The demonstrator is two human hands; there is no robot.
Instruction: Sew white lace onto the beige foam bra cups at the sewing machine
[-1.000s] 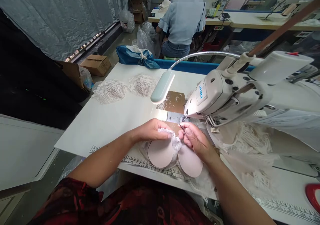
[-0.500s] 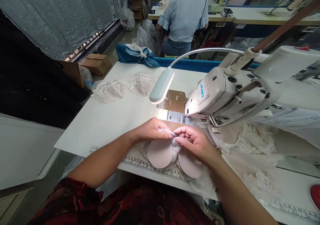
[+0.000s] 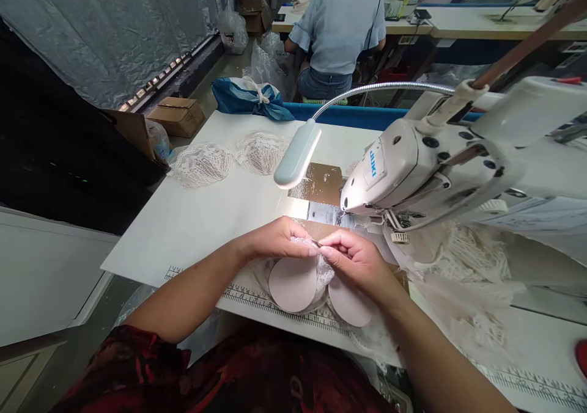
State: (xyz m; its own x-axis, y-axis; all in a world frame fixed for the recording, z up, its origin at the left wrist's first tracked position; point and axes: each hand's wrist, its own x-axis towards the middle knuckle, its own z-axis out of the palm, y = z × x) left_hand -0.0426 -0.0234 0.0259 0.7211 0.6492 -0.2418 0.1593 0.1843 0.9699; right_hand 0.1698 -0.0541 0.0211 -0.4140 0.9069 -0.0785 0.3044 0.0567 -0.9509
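A lace bra with two smooth pale pink cups [image 3: 292,285] lies at the table's front edge, the cups facing me. My left hand [image 3: 287,239] is closed, pinching the white lace [image 3: 300,240] at the upper edge between thumb and fingers. Close against it, my right hand [image 3: 351,254] is also closed, its thumb and forefinger meeting the left fingertips over the middle of the bra. A slim dark metal tool [image 3: 316,244], like thread snips, shows its tip between the hands; the right fingers hide the rest. Lace hangs below my right wrist.
Just beyond my hands stands a white sewing machine [image 3: 394,162], with a lamp [image 3: 298,156] on a bent neck. Lace cups [image 3: 202,165] lie at the back left, and more lace pieces [image 3: 477,260] are heaped at right. A co-worker [image 3: 339,28] sits beyond the table.
The view has shifted slightly. Both hands stay at the lace between the cups; less of the metal tool shows between the fingers now.
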